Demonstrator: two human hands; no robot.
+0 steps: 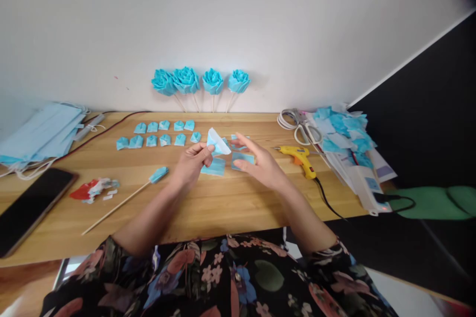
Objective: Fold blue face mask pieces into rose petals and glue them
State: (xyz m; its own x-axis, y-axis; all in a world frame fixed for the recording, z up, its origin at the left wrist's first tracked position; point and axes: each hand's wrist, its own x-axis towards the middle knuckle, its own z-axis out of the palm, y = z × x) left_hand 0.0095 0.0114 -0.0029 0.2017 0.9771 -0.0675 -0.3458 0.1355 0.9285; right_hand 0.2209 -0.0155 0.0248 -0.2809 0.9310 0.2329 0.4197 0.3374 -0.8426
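My left hand point(195, 161) pinches a folded blue-and-white piece of mask fabric point(216, 143) between thumb and fingers, above the middle of the table. Just right of it, my right hand point(256, 158) is held with thumb and fingers apart, gripping nothing. Flat blue fabric pieces lie on the wood under the hands, one point(213, 166) below the folded piece and another point(243, 161) by my right thumb. Further left, several small folded blue petals point(151, 140) sit in two rows. A wooden stick with a blue bud point(159, 174) lies left of my left forearm.
Several blue fabric flowers on sticks point(213, 81) lean on the wall. Right: a yellow glue gun point(303, 158) with cord, scissors point(307, 131), a fabric pile point(345, 131) and a power strip point(366, 188). Left: masks point(40, 131), a phone point(31, 208) and scraps point(92, 189).
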